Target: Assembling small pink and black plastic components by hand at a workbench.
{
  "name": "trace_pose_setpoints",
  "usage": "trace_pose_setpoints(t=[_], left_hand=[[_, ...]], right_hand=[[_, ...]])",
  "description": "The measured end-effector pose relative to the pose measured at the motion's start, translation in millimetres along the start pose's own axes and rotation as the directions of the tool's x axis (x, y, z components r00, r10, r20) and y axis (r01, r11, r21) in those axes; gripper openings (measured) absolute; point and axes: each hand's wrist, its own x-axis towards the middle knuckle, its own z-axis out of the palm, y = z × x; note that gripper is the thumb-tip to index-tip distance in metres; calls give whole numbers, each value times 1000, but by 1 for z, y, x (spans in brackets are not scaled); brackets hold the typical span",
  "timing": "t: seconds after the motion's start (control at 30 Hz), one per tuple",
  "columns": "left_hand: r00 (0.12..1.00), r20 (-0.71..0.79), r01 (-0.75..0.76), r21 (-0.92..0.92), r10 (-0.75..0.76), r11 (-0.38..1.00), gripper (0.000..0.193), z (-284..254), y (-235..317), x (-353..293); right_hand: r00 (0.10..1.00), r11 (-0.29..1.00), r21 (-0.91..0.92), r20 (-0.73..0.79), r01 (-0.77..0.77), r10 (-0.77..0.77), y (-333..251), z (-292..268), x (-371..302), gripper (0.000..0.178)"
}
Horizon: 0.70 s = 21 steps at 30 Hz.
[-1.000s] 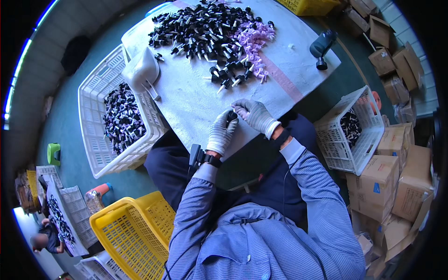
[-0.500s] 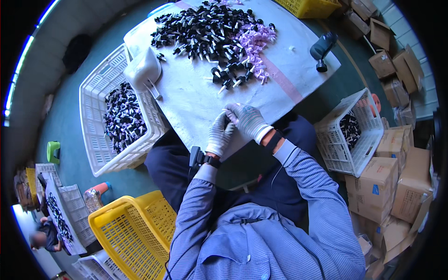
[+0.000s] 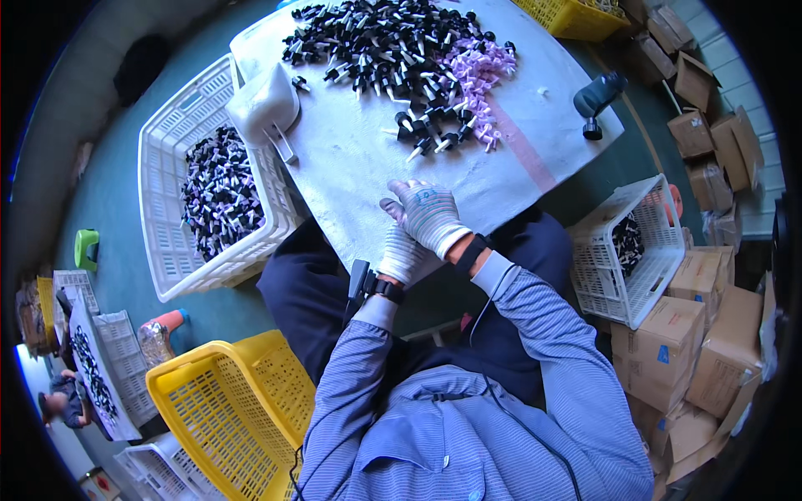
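Over the near part of the white-covered table (image 3: 351, 179), my hands are together in striped knit gloves. My right hand (image 3: 429, 214) lies across my left hand (image 3: 401, 250), its fingers stretched toward the far left. Most of the left hand's fingers are hidden under it; a thumb shows at the side. No object can be made out between the hands. Beyond them lies a heap of small black caps with white stems (image 3: 376, 50), with lilac pieces (image 3: 480, 71) along its right side. A few capped pieces (image 3: 430, 134) lie at the heap's near edge.
A white scoop (image 3: 266, 104) rests at the table's left edge beside a white crate (image 3: 154, 200) of mixed pieces. At the right are a dark stand-like device (image 3: 595, 100), another white crate (image 3: 606, 288) and cartons (image 3: 660, 342). A yellow basket (image 3: 209, 401) stands at lower left.
My right hand has slid left over my left hand, whose fingers are now mostly covered. The fingertips no longer meet. The whole view has shifted slightly.
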Motion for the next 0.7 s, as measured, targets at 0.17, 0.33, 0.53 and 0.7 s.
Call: trace_pose_setpoints(t=[0.17,0.33,0.53,0.7], left_hand=[[994,101,74,-426,-34,902,56,-32,-2,-8],[994,-80,12,-566,-70,824,53,-33,-3,-17],[987,-99,-26,-874,-126,486,49,-22,-6,-10],[991,-96,31,-521,-94,853,48,-22,-1,-15]], right_hand=[[999,998,56,-51,-9,12,-3,5,-2,40],[998,995,96,-60,2,4,1,11,-1,27],[993,977,206,-114,53,-30,2,15,5,19],[1000,987,161,-12,-7,9,3,15,3,24]])
